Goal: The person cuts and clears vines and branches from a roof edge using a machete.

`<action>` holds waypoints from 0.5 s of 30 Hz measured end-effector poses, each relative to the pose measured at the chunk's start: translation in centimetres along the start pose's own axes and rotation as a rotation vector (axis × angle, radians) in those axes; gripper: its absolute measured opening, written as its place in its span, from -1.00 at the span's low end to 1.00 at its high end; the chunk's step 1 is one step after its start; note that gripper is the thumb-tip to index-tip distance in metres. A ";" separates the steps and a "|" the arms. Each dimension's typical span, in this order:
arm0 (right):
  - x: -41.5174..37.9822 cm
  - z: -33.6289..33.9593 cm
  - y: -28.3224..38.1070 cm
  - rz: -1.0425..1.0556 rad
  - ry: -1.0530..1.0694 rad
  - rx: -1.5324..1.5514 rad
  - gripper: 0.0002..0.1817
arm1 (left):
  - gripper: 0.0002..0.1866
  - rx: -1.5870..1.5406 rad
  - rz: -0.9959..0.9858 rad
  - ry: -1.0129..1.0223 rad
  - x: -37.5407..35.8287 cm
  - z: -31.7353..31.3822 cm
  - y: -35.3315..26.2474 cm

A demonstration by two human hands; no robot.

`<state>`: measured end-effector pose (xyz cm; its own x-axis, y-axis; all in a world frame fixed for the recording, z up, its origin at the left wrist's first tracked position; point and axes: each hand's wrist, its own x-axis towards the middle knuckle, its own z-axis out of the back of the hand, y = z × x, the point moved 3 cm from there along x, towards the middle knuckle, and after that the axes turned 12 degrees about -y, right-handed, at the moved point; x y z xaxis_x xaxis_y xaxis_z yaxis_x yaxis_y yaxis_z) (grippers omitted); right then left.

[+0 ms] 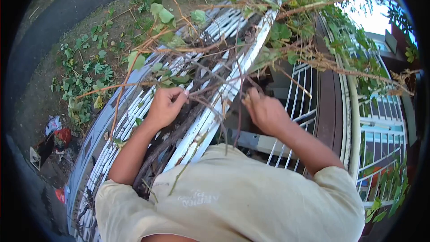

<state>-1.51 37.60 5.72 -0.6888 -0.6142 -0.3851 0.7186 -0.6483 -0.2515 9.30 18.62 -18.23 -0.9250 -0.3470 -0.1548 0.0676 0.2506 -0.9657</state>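
Note:
Dry, woody vine stems [208,90] lie tangled over a white metal railing [244,65] in front of me. My left hand [165,107] is closed in a pinch at the left side of the tangle, with the end of a brown stem at its thumb and fingertip. My right hand [266,112], to the right of the rail, has its fingers curled together around a thin stem; the fingertips are partly hidden. A thicker dark vine trunk [168,141] runs along the rail beside my left forearm. Green leaves [163,13] hang from branches higher up.
Cut leafy vines [92,69] lie on the ground at left, beside a paved path [45,36]. Long branches [331,67] stick out to the right over a window grille [291,107]. Litter with a red bag [64,135] lies at lower left.

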 end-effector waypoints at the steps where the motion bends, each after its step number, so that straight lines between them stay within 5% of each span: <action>1: 0.1 1.3 0.8 0.052 -0.118 0.043 -0.61 | -0.61 -0.073 0.010 -0.018 0.1 -0.5 -0.1; 5: 0.7 5.2 5.5 0.110 -0.173 0.149 -0.59 | -0.62 -0.052 -0.044 -0.034 0.5 -0.6 1.1; 7: -1.1 1.0 1.3 0.205 -0.239 0.202 -0.64 | -0.62 -0.045 -0.049 -0.046 0.3 -0.6 0.6; 9: -2.7 -3.3 -4.9 0.007 0.111 -0.072 -0.65 | -0.61 0.039 -0.093 -0.036 0.0 -1.1 0.4; 15: -0.2 3.0 4.7 0.084 -0.128 0.137 -0.70 | -0.63 -0.040 -0.037 -0.060 0.1 -0.6 0.7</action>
<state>1.75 33.31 7.22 -0.6398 -0.7152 -0.2815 0.7604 -0.6422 -0.0968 8.98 19.29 -18.78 -0.9025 -0.4099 -0.1322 0.0172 0.2724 -0.9620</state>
